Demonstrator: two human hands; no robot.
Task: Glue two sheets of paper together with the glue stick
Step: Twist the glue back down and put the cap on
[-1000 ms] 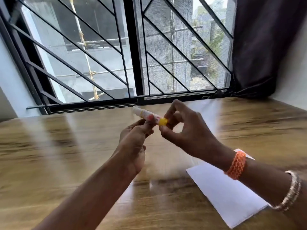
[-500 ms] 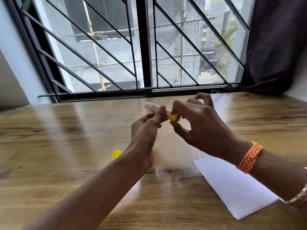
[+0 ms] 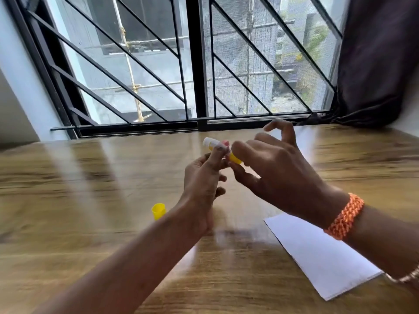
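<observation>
glue stick [image 3: 221, 150]: held up over the middle of the tabletop [image 3: 68, 189], open end pointing away toward the window

left hand [image 3: 201, 184]: pinching the tube to keep it steady

right hand [image 3: 272, 173]: thumb and finger on the yellow base, probably twisting the glue up

cap [image 3: 158, 211]: off, parked left of the hands

paper [image 3: 317, 257]: lying flat by the right edge, waiting under the right forearm

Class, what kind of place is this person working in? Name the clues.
Probably a room in a home: a wooden table pushed against a barred window, with a dark curtain drawn to one side.
</observation>
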